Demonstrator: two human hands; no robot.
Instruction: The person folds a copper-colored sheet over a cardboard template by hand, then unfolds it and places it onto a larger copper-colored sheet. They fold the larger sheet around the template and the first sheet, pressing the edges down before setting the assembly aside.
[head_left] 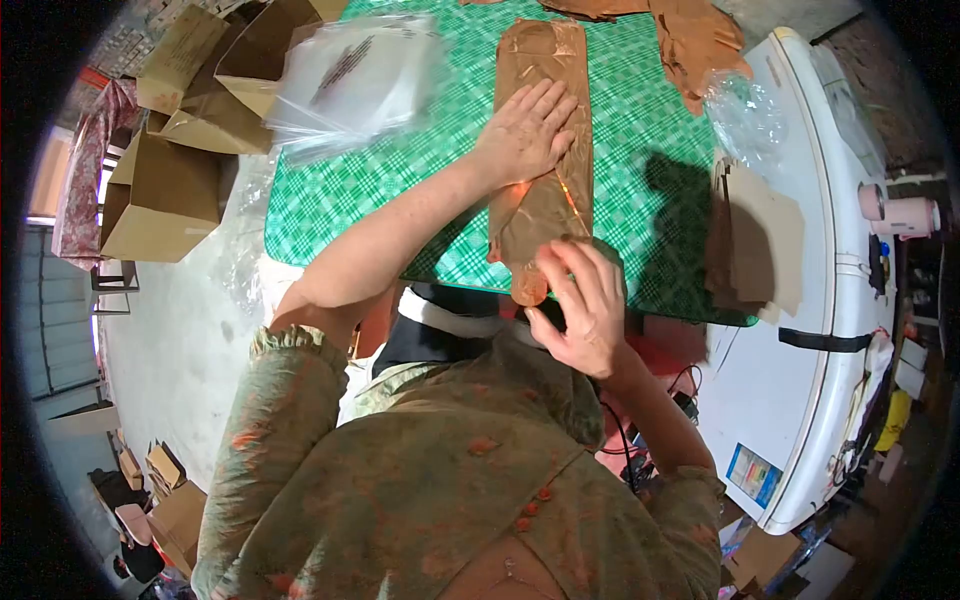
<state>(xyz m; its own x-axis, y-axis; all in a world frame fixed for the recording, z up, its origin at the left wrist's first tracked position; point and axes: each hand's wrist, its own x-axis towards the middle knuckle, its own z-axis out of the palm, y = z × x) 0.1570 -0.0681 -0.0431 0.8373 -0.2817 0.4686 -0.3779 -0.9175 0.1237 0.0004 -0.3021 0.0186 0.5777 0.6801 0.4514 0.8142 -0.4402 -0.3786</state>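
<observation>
A long, narrow strip of folded brown cloth (543, 205), creased and slightly shiny, runs lengthwise over the green checked tablecloth (640, 200) to the near table edge. My left hand (525, 135) lies flat on its upper part, fingers stretched out, holding nothing. At the near end, my right hand (585, 310) is curled round the cloth's edge, fingers over the top and thumb lower down. A small rounded brown end (528, 287) shows beside the right thumb. Bright streaks of light cross the cloth below my left wrist.
Clear plastic bags (360, 85) are stacked at the table's left. Open cardboard boxes (165, 190) stand beyond them. More brown cloth (695, 45) lies at the far right, by crumpled clear plastic (748, 115). Brown cardboard sheets (765, 240) lean between table and white fridge (800, 380).
</observation>
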